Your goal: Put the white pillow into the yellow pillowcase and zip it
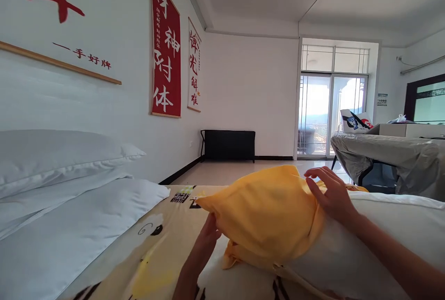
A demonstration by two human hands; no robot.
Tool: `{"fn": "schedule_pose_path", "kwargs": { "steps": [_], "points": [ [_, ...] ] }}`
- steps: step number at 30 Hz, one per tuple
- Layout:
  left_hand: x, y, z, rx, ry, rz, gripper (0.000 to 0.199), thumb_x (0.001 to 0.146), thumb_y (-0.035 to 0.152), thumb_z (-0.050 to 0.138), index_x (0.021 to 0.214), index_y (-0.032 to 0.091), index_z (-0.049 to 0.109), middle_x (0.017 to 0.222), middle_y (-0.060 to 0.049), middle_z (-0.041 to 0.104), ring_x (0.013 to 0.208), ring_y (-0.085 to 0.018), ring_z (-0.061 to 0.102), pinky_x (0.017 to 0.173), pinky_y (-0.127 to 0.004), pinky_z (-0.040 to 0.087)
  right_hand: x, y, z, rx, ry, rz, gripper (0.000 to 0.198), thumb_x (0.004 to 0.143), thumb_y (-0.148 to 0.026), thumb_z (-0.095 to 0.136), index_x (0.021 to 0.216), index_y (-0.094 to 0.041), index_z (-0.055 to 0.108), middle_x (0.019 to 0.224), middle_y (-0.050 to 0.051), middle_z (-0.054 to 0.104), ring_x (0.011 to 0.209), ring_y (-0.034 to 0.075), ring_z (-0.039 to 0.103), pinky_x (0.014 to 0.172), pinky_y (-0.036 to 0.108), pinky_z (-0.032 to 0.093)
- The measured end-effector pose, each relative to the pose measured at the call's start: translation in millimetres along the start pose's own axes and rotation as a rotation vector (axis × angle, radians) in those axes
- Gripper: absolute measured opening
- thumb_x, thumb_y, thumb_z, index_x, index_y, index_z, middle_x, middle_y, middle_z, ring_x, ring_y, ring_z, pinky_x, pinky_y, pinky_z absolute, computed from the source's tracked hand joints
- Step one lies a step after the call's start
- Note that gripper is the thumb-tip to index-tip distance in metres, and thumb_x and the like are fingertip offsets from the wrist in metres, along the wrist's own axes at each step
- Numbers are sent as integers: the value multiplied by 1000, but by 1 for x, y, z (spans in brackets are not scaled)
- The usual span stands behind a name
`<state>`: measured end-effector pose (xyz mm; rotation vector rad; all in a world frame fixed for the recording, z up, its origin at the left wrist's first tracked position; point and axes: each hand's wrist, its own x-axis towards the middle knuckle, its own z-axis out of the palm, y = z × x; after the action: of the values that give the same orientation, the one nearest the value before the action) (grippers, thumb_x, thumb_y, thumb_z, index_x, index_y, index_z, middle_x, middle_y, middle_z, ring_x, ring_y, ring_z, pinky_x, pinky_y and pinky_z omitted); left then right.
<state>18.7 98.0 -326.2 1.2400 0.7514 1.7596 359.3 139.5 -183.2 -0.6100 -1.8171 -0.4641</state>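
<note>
A yellow pillowcase (271,212) covers the left end of a white pillow (399,219) lying on the bed; the pillow's right part is bare. My left hand (208,232) is closed on the pillowcase's left corner, its fingertips partly hidden behind the cloth. Over the pillowcase's upper right side rests my right hand (328,193), fingers bent and apart, touching the cloth without a visible grip. Loose yellow fabric hangs below the pillow, and some shows behind my right wrist.
White pillows (76,216) are stacked at the left on a cartoon-print bedsheet (156,263). Beyond the bed, a black folded frame (227,145) stands against the wall. At the right is a table with a plastic cover (389,147), boxes on top and a chair below.
</note>
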Motion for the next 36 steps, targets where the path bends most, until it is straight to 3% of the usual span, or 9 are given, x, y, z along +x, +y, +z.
{"fn": "schedule_pose_path", "kwargs": {
  "steps": [6, 10, 15, 18, 20, 24, 29, 32, 36],
  "points": [
    [2, 6, 13, 159, 139, 39, 47, 66, 42, 74, 104, 15, 67, 104, -11, 69, 103, -32, 59, 81, -36, 49, 52, -48, 54, 126, -448, -28, 25, 87, -37, 50, 106, -23, 58, 96, 5, 65, 96, 21, 55, 88, 39, 39],
    [5, 11, 10, 152, 290, 79, 47, 67, 48, 72, 97, 13, 68, 90, -8, 72, 87, -28, 64, 68, -30, 50, 43, -54, 65, 224, -675, 3, 23, 91, -34, 40, 84, -22, 58, 73, 1, 62, 74, 16, 54, 68, 28, 38],
    [2, 23, 16, 21, 339, -2, 52, 66, 61, 67, 92, 16, 69, 84, -8, 72, 78, -24, 65, 61, -28, 49, 33, -49, 57, 308, -386, 76, 28, 90, -32, 37, 67, -20, 48, 53, -5, 43, 52, 10, 36, 56, 24, 29],
    [0, 30, 20, -125, 290, -10, 69, 68, 78, 47, 95, 18, 69, 97, -11, 71, 93, -29, 64, 75, -36, 52, 33, -46, 52, 351, -200, 121, 25, 85, -29, 38, 62, -20, 42, 48, -7, 28, 48, 9, 28, 50, 24, 23],
    [0, 32, 23, -128, 270, 8, 64, 72, 72, 48, 103, 19, 67, 114, -10, 66, 107, -31, 58, 86, -39, 50, 30, -49, 50, 364, -272, 80, 23, 81, -25, 38, 59, -20, 39, 48, -7, 25, 47, 9, 25, 50, 24, 22],
    [-1, 30, 25, -48, 141, -22, 50, 65, 44, 68, 109, 20, 65, 127, -10, 58, 117, -34, 51, 95, -42, 45, 17, -65, 44, 290, -692, -113, 26, 83, -27, 44, 58, -19, 43, 51, -6, 40, 52, 9, 35, 57, 23, 28],
    [-7, 33, 15, -12, -88, 43, 38, 70, 40, 67, 103, 21, 69, 127, -11, 58, 124, -33, 45, 104, -46, 37, 3, -85, 32, 146, -762, -258, 28, 81, -47, 58, 73, -21, 52, 69, -2, 59, 65, 12, 50, 65, 26, 34],
    [-8, 34, 13, 29, -186, 134, 26, 68, 37, 70, 89, 21, 73, 123, -10, 61, 126, -34, 43, 106, -47, 33, -6, -99, 32, 4, -615, -413, 21, 81, -42, 58, 83, -21, 55, 75, -1, 62, 68, 15, 53, 73, 31, 35],
    [-7, 36, 16, 80, -171, 167, 16, 69, 29, 69, 82, 21, 74, 117, -9, 64, 119, -30, 50, 101, -41, 39, -22, -127, 41, -308, -234, -509, 13, 78, -21, 51, 87, -16, 60, 77, 6, 63, 74, 22, 54, 82, 41, 32]
  ]
}}
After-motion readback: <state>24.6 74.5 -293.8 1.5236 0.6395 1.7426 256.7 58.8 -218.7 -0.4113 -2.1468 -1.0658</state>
